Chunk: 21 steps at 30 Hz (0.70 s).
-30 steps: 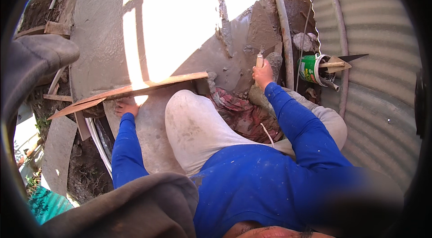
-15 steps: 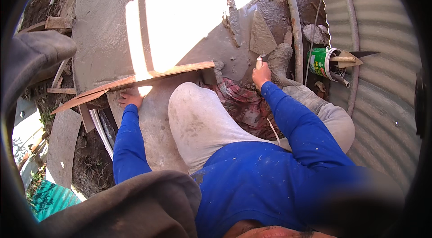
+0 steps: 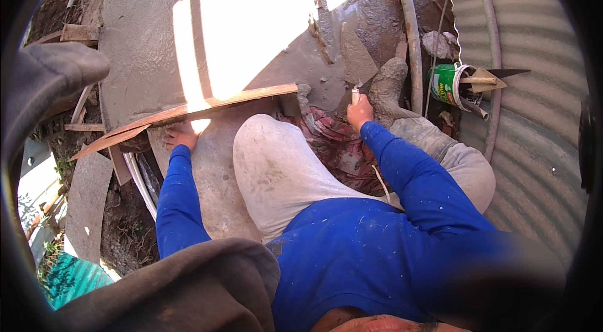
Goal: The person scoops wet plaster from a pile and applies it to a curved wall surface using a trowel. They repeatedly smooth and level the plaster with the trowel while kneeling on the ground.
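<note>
My right hand is closed round the handle of a pointed masonry trowel. The trowel's blade, coated in wet mortar, lies on the grey mortar surface beyond my knees. My left hand rests with fingers spread on a flat grey board, just on the near side of a long wooden strip. That strip runs along the near edge of the smooth wet mortar. Between my legs lies a crumpled, muddy red cloth.
A green and white bucket with wooden-handled tools in it stands at right, beside corrugated metal sheeting. A pole and a stone are near it. On the left are wood scraps, a grey slab and soil.
My right hand and the trowel have shifted slightly left and toward me over the mortar. The left hand stays on the board.
</note>
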Each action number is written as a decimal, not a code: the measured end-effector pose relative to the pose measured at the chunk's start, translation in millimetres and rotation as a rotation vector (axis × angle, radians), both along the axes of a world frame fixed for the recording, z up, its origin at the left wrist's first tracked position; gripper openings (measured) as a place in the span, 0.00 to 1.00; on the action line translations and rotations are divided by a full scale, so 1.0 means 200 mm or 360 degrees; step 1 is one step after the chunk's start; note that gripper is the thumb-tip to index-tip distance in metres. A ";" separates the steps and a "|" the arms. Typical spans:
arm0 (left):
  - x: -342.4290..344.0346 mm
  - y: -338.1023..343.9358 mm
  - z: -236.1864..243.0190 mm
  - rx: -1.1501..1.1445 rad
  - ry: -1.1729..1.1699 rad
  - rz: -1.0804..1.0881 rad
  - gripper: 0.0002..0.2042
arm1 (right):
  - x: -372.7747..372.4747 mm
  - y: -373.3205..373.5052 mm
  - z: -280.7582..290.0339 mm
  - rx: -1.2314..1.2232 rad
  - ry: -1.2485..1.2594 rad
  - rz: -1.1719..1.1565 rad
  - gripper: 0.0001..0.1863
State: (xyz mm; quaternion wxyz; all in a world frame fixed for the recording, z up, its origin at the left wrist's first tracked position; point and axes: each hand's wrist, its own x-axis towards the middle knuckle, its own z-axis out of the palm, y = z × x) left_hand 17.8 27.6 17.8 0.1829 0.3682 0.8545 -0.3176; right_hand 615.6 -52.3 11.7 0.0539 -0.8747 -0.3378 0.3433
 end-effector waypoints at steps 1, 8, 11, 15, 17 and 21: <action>0.00 0.00 0.00 0.0018 0.0011 0.0011 0.77 | -0.01 -0.02 -0.01 -0.0007 0.0003 0.0013 0.20; 0.00 -0.01 0.00 0.0049 -0.0010 0.0045 0.78 | -0.07 -0.15 -0.05 -0.0006 0.0087 0.0037 0.19; 0.01 -0.01 0.02 0.0106 -0.0049 0.0062 0.78 | -0.09 -0.15 -0.09 0.0115 0.0136 0.0033 0.19; 0.01 0.00 0.03 0.0095 -0.0070 0.0082 0.78 | -0.12 -0.13 -0.10 0.0124 0.0319 -0.0153 0.19; 0.03 0.00 0.03 0.0098 -0.0069 0.0099 0.78 | -0.14 -0.12 -0.07 0.0157 0.0304 -0.0119 0.18; 0.01 -0.01 0.02 0.0050 -0.0047 0.0037 0.77 | -0.24 -0.05 0.07 0.0237 0.0180 0.0061 0.18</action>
